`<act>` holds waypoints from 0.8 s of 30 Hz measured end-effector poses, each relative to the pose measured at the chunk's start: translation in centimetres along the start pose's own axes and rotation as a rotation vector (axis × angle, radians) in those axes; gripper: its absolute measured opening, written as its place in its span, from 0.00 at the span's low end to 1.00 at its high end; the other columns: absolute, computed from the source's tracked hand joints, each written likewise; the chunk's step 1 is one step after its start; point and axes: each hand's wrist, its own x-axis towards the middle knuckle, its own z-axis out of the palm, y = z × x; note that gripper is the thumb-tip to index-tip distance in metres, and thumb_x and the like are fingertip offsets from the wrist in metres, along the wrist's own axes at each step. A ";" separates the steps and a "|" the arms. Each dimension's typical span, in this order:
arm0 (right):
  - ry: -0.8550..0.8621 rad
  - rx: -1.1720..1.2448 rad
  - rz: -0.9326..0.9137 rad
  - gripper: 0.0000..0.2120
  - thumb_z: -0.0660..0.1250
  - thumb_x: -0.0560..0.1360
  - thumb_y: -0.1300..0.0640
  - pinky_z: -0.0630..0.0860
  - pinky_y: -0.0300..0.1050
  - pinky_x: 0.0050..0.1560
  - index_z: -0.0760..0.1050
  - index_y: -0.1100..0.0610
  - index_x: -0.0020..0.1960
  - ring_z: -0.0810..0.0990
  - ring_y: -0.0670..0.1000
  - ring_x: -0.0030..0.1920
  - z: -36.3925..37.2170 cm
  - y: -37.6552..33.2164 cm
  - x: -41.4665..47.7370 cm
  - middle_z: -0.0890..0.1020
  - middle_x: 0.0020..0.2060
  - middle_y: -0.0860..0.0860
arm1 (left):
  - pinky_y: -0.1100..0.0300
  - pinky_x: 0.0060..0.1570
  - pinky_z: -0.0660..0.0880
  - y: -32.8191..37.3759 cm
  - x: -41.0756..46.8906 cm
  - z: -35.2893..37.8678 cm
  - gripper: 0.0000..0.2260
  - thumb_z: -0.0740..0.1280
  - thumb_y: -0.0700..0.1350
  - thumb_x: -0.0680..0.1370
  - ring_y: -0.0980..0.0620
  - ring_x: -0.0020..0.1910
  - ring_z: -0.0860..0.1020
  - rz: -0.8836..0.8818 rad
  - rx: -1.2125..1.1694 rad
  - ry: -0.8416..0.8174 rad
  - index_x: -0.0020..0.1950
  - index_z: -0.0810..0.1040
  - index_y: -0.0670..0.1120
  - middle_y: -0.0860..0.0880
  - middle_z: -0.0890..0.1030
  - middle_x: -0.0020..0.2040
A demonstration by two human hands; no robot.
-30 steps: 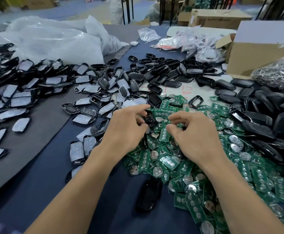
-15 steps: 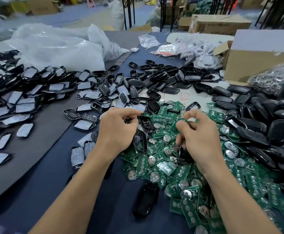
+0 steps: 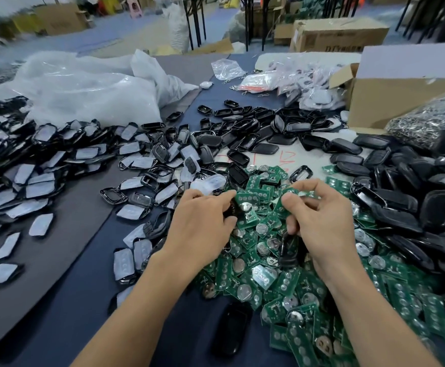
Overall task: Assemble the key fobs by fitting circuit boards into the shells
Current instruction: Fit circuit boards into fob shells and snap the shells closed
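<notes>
Left hand (image 3: pixel 203 226): fingers curled, with forefinger and thumb closing on a dark shell piece (image 3: pixel 231 209) that the fingers mostly hide.
Right hand (image 3: pixel 324 221): thumb and forefinger pinch a green circuit board (image 3: pixel 299 193), while the lower fingers curl round a black shell (image 3: pixel 288 247).
Hands together: near each other but apart, both above the board pile, the right at 3 o'clock of the left.
Board pile (image 3: pixel 255 263): loose green boards with round silver cells, lying under both hands and spreading toward 5 o'clock.
Lone shell (image 3: pixel 232 329): glossy black, on the blue mat (image 3: pixel 136 300) at 6 o'clock, between the forearms.
Black shell heap (image 3: pixel 414 207): at 3 o'clock, touching the edge of the board pile.
Film-covered fronts (image 3: pixel 36 181): at 9 o'clock, spread over the grey mat (image 3: pixel 57 250).
Open shell halves (image 3: pixel 242 123): scattered at 12 o'clock.
White plastic bag (image 3: pixel 84 86): at 10 o'clock, behind the fronts.
Cardboard box (image 3: pixel 401 96): at 2 o'clock, just beside a clear bag of metal rings (image 3: pixel 427 123).
</notes>
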 end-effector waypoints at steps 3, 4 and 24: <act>0.039 0.046 0.027 0.06 0.75 0.72 0.53 0.71 0.43 0.32 0.80 0.42 0.43 0.75 0.49 0.25 -0.1 0.1 0.1 0.80 0.25 0.52 | 0.65 0.58 0.58 -0.2 0.1 0.1 0.21 0.71 0.52 0.81 0.48 0.58 0.76 0.026 -0.038 -0.017 0.74 0.77 0.53 0.53 0.89 0.50; 0.033 0.060 0.041 0.05 0.76 0.71 0.52 0.72 0.42 0.31 0.80 0.45 0.41 0.75 0.49 0.25 -0.1 0.1 0.1 0.80 0.25 0.52 | 0.65 0.56 0.58 -0.1 0.0 0.1 0.19 0.73 0.50 0.80 0.48 0.54 0.77 0.045 -0.035 -0.001 0.71 0.80 0.52 0.52 0.89 0.46; 0.059 0.053 0.052 0.08 0.76 0.73 0.60 0.76 0.44 0.35 0.84 0.47 0.44 0.76 0.46 0.29 -0.1 -0.3 0.2 0.83 0.30 0.51 | 0.59 0.59 0.67 1.0 6.4 -0.6 0.12 0.73 0.43 0.79 0.56 0.44 0.73 -0.030 -0.109 0.218 0.61 0.86 0.55 0.54 0.89 0.51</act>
